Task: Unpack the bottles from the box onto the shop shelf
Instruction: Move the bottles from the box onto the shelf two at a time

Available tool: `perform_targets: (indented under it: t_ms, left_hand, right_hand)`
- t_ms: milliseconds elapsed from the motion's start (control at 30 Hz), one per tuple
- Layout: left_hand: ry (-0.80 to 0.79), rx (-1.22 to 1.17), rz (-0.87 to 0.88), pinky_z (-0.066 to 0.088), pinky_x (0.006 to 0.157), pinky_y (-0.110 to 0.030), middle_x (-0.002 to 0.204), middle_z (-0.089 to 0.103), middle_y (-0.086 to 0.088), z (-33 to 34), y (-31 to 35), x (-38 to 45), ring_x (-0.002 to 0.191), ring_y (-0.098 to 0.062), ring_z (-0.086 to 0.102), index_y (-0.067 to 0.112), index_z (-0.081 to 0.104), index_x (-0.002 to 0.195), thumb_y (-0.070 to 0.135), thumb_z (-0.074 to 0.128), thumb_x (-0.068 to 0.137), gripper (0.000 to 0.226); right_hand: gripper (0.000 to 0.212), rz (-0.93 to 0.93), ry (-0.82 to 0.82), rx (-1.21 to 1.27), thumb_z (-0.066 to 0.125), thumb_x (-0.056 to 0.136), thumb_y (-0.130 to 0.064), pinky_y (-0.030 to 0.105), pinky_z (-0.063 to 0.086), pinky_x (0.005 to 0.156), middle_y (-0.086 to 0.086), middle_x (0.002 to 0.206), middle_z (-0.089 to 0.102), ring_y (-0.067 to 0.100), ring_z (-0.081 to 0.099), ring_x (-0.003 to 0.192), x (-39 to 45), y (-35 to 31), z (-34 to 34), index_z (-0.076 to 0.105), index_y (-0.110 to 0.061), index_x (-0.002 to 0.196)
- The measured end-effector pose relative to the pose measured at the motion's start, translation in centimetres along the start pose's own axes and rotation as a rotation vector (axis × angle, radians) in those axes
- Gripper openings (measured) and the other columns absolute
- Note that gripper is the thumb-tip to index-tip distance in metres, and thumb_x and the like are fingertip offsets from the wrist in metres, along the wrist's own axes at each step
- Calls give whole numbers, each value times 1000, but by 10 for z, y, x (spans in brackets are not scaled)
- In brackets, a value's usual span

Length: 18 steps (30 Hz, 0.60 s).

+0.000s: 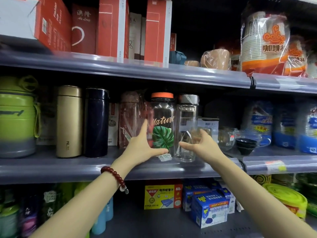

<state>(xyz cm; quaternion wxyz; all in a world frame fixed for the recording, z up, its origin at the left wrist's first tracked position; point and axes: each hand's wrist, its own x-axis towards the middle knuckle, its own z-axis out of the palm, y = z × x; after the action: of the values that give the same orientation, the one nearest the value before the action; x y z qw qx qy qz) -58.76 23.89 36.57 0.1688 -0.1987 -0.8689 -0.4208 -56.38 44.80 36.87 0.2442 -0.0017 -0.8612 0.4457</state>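
Observation:
Two bottles stand side by side at the front of the middle shelf (pixel 51 169). One is a dark see-through bottle (pixel 163 117) with an orange lid and a green leaf print. The other is a clear bottle (pixel 186 121) with a silver lid. My left hand (pixel 142 146) wraps the leaf-print bottle's lower left side, fingers up along it and thumb across its base. From the right, my right hand (pixel 200 143) holds the clear bottle low down, thumb in front and fingers behind. No box is in view.
Left of the two bottles stand a plastic-wrapped red bottle (pixel 132 117), a navy flask (pixel 97 122), a gold flask (pixel 68 121) and a green jug (pixel 17 117). Glass cups (pixel 224 140) and black bowls (pixel 246 145) sit to the right. Red cartons (pixel 109 26) fill the shelf above.

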Motion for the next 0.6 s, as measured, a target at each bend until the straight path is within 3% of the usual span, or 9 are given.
perform_targets:
  t_ms: [67, 133, 233, 333, 467, 600]
  left_hand:
    - [41, -10, 1, 29, 112, -40, 155, 28, -6, -6, -1, -5, 140, -26, 33, 27, -4, 152, 55, 75, 68, 118]
    - [137, -21, 55, 37, 109, -42, 149, 41, -6, -18, -3, -12, 134, -25, 43, 25, 11, 151, 55, 64, 78, 95]
    - [328, -46, 142, 47, 91, -30, 122, 60, 1, -48, -8, -22, 112, -17, 58, 27, 36, 141, 43, 57, 89, 59]
    - [498, -38, 210, 46, 87, -27, 111, 62, 5, -86, -20, -31, 104, -12, 58, 27, 46, 130, 33, 62, 87, 46]
    - [684, 7, 144, 42, 92, -29, 117, 60, 0, -148, -64, -34, 107, -17, 57, 20, 48, 130, 27, 65, 84, 50]
    - [547, -33, -116, 42, 100, -40, 131, 54, -10, -187, -120, -35, 118, -26, 52, 17, 39, 138, 37, 57, 89, 56]
  right_hand:
    - [99, -58, 115, -26, 76, 75, -47, 41, 35, 108, 8, 152, 38, 27, 39, 137, -9, -9, 2, 24, -10, 150]
    - [87, -185, 286, -56, 73, 81, -39, 37, 30, 110, 8, 152, 37, 24, 33, 140, -19, -20, 7, 27, -10, 149]
    - [66, -423, 432, -62, 69, 86, -31, 24, 27, 105, 3, 143, 44, 18, 38, 134, -37, -46, 27, 38, -14, 142]
    - [58, -549, 324, -25, 69, 86, -30, 26, 34, 105, -2, 134, 49, 13, 45, 126, -48, -75, 65, 45, -18, 137]
    - [71, -395, 16, 111, 71, 82, -40, 37, 40, 108, -2, 142, 46, 14, 46, 128, -47, -109, 128, 39, -20, 142]
    - [85, -187, -108, 239, 72, 78, -49, 42, 43, 107, 4, 146, 44, 21, 46, 130, -31, -133, 178, 31, -19, 146]
